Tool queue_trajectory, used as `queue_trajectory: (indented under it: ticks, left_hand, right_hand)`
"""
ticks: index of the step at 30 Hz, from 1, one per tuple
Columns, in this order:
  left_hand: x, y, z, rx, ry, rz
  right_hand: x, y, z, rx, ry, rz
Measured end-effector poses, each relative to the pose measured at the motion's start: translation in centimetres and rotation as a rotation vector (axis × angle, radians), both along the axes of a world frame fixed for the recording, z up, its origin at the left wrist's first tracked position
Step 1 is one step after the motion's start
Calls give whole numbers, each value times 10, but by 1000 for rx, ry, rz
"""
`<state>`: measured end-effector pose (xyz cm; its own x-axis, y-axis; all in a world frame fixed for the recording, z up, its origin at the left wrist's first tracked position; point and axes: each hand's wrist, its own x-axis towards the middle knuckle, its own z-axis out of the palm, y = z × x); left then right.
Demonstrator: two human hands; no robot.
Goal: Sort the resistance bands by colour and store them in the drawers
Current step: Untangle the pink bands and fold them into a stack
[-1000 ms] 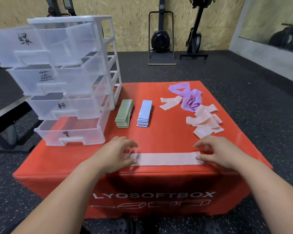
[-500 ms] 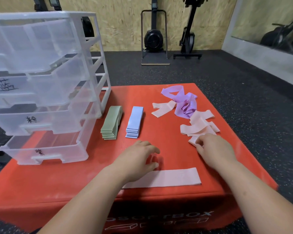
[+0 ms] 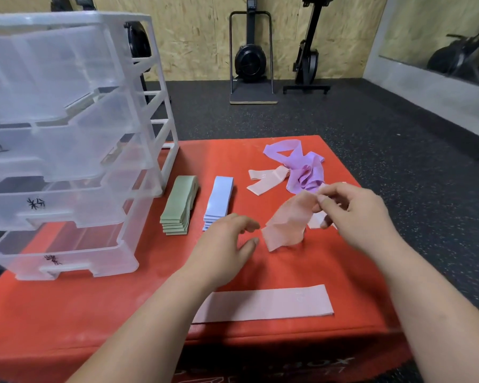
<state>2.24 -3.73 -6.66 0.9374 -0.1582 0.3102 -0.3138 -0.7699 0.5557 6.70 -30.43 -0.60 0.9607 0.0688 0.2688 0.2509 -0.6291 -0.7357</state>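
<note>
My right hand (image 3: 354, 217) pinches a crumpled pink band (image 3: 286, 221) and holds it just above the red box (image 3: 100, 308). My left hand (image 3: 227, 241) hovers open just left of that band, fingers spread. A flattened pink band (image 3: 266, 304) lies near the box's front edge. A green stack (image 3: 179, 205) and a blue stack (image 3: 219, 200) sit side by side in the middle. Purple bands (image 3: 302, 167) and another pink band (image 3: 266, 179) lie tangled at the back right. The clear drawer unit (image 3: 67, 150) stands at the left with its labelled drawers pulled out.
The box's front edge is close to my forearms. Dark rubber floor surrounds the box. Exercise machines (image 3: 250, 56) stand against the plywood wall at the back. A grey ledge (image 3: 432, 87) runs along the right.
Both hands left the flattened pink band at the front. My right hand reached the pile at the right and lifted a pink band; my left hand moved toward it.
</note>
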Motion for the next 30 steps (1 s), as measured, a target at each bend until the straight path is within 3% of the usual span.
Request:
queue_trajectory:
  ticks: [5,12,21,30]
  left_hand:
    - [-5,-5,5,-155,-2,36]
    - [-13,-18,25,-431,45,-32]
    - [-13,-20,30,-527,148,-86]
    - [-12,-18,35,-545,96,-60]
  right_hand:
    - [-10,10,2,108,-26,98]
    - [-25,24,3,348,123,347]
    - [-33,39,5,495,169,399]
    - [-26,47,-5,507,109,401]
